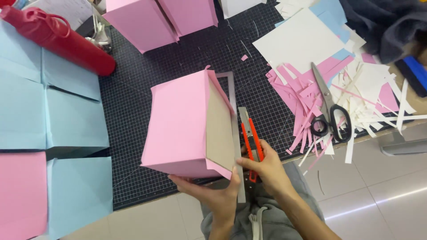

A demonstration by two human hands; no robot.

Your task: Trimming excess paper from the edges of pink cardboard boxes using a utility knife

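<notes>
**Pink box trim with fingers close to the blade**

The left hand (213,191) grips the pink paper-covered cardboard box (180,126) from below, thumb up on its bare grey end, holding it tilted over the near edge of the black gridded cutting mat (133,173). The right hand (267,169) is wrapped around an orange snap-blade utility knife (250,140) lying along a grey metal ruler (235,133) just beside the box. My worry: that thumb sits very near the knife, so a slip could nick it. The box isn't braced either, so it could shift and tear the loose pink flap. Black-handled scissors (329,118) sit on paper strips nearby.
</notes>
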